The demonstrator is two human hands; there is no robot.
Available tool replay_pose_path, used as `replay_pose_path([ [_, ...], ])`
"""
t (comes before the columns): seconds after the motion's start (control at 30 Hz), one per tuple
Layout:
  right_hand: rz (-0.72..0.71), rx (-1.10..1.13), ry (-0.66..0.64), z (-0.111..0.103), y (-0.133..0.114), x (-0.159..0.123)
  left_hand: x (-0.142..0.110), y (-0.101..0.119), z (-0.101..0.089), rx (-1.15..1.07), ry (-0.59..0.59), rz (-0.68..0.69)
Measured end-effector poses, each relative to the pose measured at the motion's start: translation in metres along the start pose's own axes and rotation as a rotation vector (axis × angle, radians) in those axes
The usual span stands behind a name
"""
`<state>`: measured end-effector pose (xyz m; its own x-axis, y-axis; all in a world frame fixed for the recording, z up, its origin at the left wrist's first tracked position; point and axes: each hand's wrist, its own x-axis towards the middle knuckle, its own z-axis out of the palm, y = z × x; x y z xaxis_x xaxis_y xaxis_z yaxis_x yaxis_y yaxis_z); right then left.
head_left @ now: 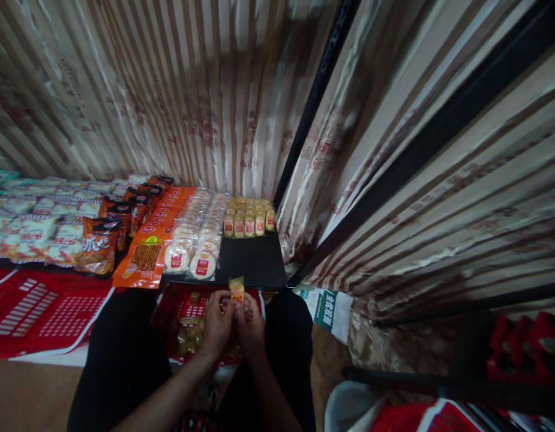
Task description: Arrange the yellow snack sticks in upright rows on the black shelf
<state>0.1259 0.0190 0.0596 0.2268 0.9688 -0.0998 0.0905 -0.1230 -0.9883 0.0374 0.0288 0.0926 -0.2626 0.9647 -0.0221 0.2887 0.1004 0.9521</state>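
Note:
Between my two hands is a small yellow snack packet (236, 288) with a red label, upright over a red basket. My left hand (218, 321) pinches its left side, and my right hand (251, 324) has its thumb and fingers on the other side. Below them, the red basket (162, 303) between my knees holds several more of these yellow packets (189, 337). Just ahead, matching packets (249, 219) stand in rows on a black shelf (252, 258). Left of those rows lie flat clear packs of round white crackers (203, 261).
Orange bags of snack sticks (146, 255), orange-black bags (99, 243) and white snack bags (32, 234) line the shelf leftward. A red basket (70, 312) sits at lower left. Black metal posts (313, 102) and a striped curtain (191, 90) close off the back. A white bucket (344, 405) stands at lower right.

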Motion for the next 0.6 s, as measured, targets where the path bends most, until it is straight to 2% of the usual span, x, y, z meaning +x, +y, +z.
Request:
replay_pose_path([
  [0.17, -0.135, -0.205, 0.097, -0.004, -0.005, 0.005, 0.006, 0.009, 0.004, -0.026, 0.008, -0.003],
  [0.27, -0.169, -0.268, 0.148, -0.005, -0.012, 0.009, 0.01, 0.015, 0.007, -0.045, -0.011, 0.009],
  [0.43, -0.174, -0.261, 0.149, -0.007, -0.02, 0.017, 0.017, 0.018, 0.012, -0.046, -0.02, 0.028],
  [0.6, -0.134, -0.208, 0.096, -0.012, -0.029, 0.029, 0.028, 0.019, 0.017, -0.045, -0.04, 0.041],
])
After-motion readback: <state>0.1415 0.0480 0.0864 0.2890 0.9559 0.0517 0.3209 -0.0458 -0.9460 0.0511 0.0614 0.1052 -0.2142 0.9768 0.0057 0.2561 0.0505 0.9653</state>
